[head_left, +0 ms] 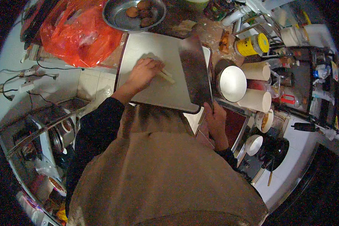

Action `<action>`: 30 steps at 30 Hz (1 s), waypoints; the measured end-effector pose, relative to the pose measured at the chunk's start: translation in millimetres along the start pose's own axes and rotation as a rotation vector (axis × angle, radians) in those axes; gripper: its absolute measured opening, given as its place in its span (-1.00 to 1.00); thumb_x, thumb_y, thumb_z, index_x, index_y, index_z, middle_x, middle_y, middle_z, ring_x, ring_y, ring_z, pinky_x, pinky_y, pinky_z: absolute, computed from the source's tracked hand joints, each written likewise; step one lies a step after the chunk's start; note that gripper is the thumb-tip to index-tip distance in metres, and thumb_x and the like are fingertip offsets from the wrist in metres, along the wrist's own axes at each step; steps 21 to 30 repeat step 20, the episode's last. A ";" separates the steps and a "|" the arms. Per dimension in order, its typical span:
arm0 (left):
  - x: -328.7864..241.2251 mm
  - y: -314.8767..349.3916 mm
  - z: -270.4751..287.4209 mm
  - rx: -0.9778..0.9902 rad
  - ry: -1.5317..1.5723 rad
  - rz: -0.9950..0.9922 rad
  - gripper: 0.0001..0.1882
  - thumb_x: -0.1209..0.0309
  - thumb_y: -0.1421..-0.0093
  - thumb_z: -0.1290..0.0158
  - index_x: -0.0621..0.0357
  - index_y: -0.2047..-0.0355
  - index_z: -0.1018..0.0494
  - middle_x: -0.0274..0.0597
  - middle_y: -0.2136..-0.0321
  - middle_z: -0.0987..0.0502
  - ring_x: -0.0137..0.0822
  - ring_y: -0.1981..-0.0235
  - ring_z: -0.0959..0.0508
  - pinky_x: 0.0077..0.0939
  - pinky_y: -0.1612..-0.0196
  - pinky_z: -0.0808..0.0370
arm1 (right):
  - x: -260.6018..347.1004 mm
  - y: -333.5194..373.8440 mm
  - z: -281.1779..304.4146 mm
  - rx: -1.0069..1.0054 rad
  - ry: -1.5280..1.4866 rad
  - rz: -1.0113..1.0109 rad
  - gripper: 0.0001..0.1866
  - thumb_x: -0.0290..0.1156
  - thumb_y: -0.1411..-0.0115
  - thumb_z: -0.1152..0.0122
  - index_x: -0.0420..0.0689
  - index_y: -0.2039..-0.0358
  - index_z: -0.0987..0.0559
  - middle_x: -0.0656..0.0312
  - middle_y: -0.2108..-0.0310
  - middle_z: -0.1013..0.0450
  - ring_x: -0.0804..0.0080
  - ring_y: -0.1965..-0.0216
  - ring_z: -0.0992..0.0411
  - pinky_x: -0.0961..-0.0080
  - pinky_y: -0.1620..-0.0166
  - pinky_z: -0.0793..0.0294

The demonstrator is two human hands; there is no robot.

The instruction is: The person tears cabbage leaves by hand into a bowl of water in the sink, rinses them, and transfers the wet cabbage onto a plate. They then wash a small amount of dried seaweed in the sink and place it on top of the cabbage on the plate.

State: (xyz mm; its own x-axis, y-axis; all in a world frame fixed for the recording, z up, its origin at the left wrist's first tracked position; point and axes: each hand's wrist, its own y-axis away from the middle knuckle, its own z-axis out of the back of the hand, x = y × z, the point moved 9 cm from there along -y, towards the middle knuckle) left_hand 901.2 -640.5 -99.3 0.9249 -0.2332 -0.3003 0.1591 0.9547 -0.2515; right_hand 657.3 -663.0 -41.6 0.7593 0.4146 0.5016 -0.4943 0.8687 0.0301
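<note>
My left hand (144, 74) rests on a pale cutting board (154, 94) with its fingers bent down over some pale, stick-like pieces of food (167, 77), whose exact kind I cannot make out. Their ends stick out to the right of my fingertips. In my right hand (216, 117), closed around its handle at the board's near right corner, is a cleaver (196, 69). Its broad dark blade stands over the right part of the board, apart from the food pieces. The blade hides some of the board behind it.
Beyond the board stands a metal basin (116, 23) with several brown eggs (132, 12). A red plastic bag (79, 35) lies at the far left. To the right are a white bowl (232, 83), two beige cylinders (255, 100) and a yellow-labelled jar (248, 45).
</note>
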 end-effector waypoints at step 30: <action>-23.4 28.9 -37.5 0.114 -0.071 0.150 -0.43 0.23 -0.07 0.13 0.17 -0.07 -0.09 -0.11 -0.12 -0.03 -0.16 -0.17 0.03 -0.23 -0.18 0.11 | 15.6 -22.1 -20.6 0.078 0.049 0.041 -0.78 -0.25 -0.05 -0.05 -0.17 0.48 -0.44 0.05 0.69 -0.35 0.07 0.60 -0.34 0.31 0.49 -0.26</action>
